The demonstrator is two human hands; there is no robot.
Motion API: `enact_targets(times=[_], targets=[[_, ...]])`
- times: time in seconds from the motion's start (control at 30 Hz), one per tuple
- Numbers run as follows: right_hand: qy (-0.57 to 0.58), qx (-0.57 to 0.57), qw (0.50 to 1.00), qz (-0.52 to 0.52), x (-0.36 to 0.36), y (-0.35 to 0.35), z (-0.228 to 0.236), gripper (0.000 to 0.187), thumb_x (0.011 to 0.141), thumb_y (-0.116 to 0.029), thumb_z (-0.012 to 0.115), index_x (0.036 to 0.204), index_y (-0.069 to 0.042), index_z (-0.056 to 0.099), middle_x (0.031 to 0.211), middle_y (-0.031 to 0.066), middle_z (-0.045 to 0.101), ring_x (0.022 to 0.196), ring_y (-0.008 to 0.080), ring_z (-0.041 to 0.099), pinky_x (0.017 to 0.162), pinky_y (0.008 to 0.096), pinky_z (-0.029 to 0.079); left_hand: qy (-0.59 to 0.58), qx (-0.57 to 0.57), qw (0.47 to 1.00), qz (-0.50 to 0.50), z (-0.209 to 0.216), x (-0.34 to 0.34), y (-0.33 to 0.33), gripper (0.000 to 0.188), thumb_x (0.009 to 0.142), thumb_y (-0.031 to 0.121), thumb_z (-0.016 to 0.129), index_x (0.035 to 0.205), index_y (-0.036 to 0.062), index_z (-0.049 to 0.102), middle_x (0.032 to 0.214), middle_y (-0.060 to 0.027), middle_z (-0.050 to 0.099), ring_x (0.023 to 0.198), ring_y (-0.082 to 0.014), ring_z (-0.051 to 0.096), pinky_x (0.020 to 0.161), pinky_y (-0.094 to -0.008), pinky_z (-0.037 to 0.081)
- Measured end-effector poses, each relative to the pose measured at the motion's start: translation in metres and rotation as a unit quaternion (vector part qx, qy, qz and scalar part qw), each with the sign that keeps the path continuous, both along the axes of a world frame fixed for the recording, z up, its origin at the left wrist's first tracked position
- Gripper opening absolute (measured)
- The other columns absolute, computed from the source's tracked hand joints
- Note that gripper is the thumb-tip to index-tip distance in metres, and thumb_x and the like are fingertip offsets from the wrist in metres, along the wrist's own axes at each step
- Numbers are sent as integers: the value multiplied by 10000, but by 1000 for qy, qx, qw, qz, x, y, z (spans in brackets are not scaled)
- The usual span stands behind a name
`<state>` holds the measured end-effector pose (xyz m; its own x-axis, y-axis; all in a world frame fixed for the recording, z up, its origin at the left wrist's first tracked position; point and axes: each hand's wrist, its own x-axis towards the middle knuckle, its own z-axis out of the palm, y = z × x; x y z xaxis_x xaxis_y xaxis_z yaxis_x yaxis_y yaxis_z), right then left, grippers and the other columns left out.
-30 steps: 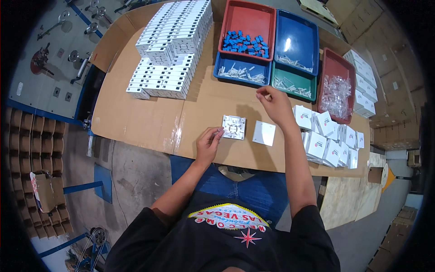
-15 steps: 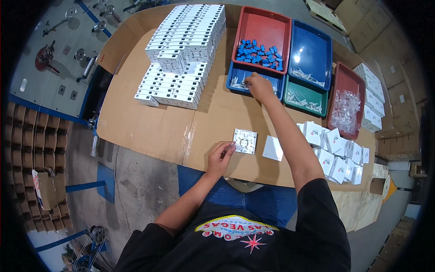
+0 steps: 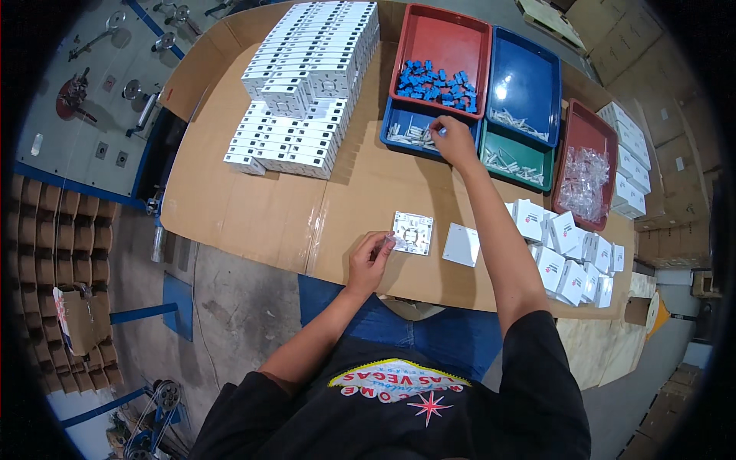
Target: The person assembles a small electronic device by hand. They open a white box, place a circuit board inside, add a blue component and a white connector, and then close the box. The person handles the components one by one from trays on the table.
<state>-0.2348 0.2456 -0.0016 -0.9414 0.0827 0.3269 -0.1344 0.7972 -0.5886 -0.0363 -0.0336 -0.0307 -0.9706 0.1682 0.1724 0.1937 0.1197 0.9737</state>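
My left hand (image 3: pixel 369 263) is closed on a small clear plastic bag (image 3: pixel 390 240), beside the left edge of a square white frame plate (image 3: pixel 413 233) with a round middle. Right of that plate lies a smooth white square cover (image 3: pixel 461 245). My right hand (image 3: pixel 455 142) is over the small blue tray (image 3: pixel 392 147), its fingers pinched together. Something small and pale shows at the fingertips, too small to name. Thin pale pins (image 3: pixel 412 135), perhaps screws or wall plugs, lie in that tray left of the hand.
Blue clips (image 3: pixel 437 86) fill part of a red tray (image 3: pixel 447 34). More pale pins lie in a blue tray (image 3: pixel 525 73) and a green tray (image 3: pixel 517 175). Clear bags (image 3: pixel 584 176) fill another red tray. Small white boxes (image 3: pixel 571 253) are piled right; stacked white units (image 3: pixel 307 92) stand left.
My right hand has shifted right within the small blue tray and lifted slightly, uncovering more pins. My left hand stays by the frame plate with the bag. The whole view has shifted slightly.
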Motion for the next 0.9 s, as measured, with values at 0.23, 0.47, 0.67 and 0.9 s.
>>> enact_targets(times=[0.23, 0.47, 0.67, 0.9], targets=[[-49, -315, 948, 22, 70, -26, 17, 173, 954, -49, 580, 1084, -25, 691, 895, 106, 719, 758, 123, 647, 631, 297, 521, -27, -5, 999, 17, -6, 2, -1, 171, 981, 82, 691, 1120, -16, 705, 932, -77, 683, 783, -113, 616, 695, -258, 499], [-226, -395, 884, 104, 173, -76, 35, 96, 930, -45, 689, 1001, 20, 688, 960, 81, 720, 740, 97, 631, 579, 257, 490, 6, 25, 1000, 3, -5, 1, -1, 199, 992, 107, 685, 1153, -10, 700, 980, -64, 679, 813, -113, 628, 715, -255, 505], [-180, -290, 933, 117, 198, -93, 29, 116, 905, -90, 740, 976, 0, 726, 901, 70, 699, 723, 130, 621, 689, 278, 509, 8, 48, 999, -19, -7, 2, -1, 226, 997, 124, 684, 1177, -12, 691, 1018, -72, 690, 853, -119, 653, 748, -263, 525], [-175, -242, 948, 112, 206, -100, 32, 142, 915, -137, 737, 958, -1, 739, 950, 107, 717, 788, 188, 666, 731, 322, 528, -9, 47, 998, -27, -12, 3, -3, 239, 1002, 129, 681, 1194, -12, 686, 1039, -60, 701, 869, -106, 656, 772, -254, 527]])
